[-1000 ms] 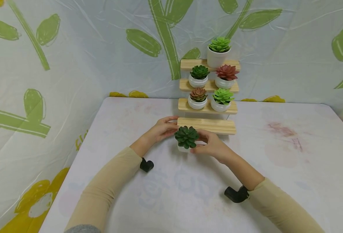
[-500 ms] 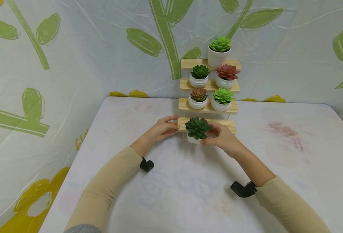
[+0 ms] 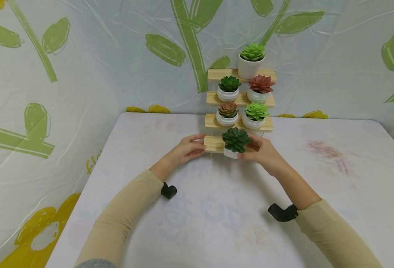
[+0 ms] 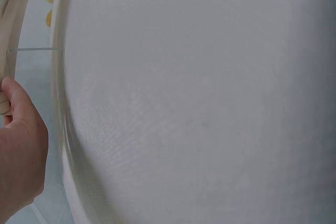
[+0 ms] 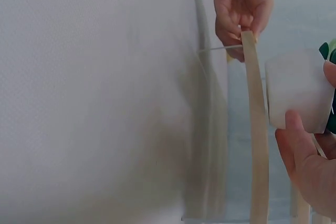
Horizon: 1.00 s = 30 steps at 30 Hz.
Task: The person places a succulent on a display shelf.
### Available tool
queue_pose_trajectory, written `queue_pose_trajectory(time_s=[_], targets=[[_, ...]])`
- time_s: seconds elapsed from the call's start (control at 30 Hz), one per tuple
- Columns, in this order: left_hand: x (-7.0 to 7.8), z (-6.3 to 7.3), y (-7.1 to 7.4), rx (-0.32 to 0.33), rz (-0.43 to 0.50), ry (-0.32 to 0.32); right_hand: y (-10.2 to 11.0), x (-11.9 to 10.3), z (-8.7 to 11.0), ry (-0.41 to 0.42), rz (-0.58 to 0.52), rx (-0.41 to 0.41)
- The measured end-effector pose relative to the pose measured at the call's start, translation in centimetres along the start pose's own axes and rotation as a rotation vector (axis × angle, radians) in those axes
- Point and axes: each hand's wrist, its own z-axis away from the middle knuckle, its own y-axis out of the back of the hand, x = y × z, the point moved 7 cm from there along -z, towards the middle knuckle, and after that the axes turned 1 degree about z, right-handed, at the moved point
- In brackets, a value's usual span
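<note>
In the head view my right hand (image 3: pixel 267 155) holds a potted dark green succulent (image 3: pixel 236 140) over the right half of the lowest wooden shelf board (image 3: pixel 213 143). Its white pot (image 5: pixel 298 90) is gripped between thumb and fingers in the right wrist view. The pot's base is very close to the board; whether they touch, I cannot tell. At the board's left end, my left hand (image 3: pixel 186 149) pinches the edge between thumb and fingers. The left wrist view catches this hand (image 4: pixel 23 145) only at its left border.
Higher boards of the tiered stand bear a brown succulent (image 3: pixel 227 113), a bright green one (image 3: pixel 256 116), a dark green one (image 3: pixel 229 88), a red one (image 3: pixel 260 88) and a taller white pot (image 3: pixel 249 67). The stand is on a white-covered table (image 3: pixel 200 223) before a leaf-printed backdrop.
My right hand has carried the potted dark green succulent rightward and away from me, from in front of the lowest board to over it. The left hand has stayed at the board's end.
</note>
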Motion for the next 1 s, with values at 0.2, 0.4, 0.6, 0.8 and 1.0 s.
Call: queue_pose_trajectory(time_s=[0.2,0.4,0.6,0.8,1.0], targets=[[0.0,-0.1,0.0,-0.008,-0.002,-0.006,0.4,0.2,-0.3,0.0,-0.022,0.028],[0.0,-0.2,0.0,-0.016,-0.004,-0.002,0.8,0.3,-0.5,0.0,-0.058,0.037],[0.0,-0.2,0.1,-0.014,-0.007,-0.004,0.9,0.3,-0.5,-0.023,-0.087,0.032],[0.0,-0.1,0.0,-0.019,-0.003,-0.001,1.3,0.6,-0.6,-0.039,-0.105,0.055],[0.0,-0.1,0.0,-0.012,-0.004,0.002,1.8,0.9,-0.6,-0.026,-0.128,0.068]])
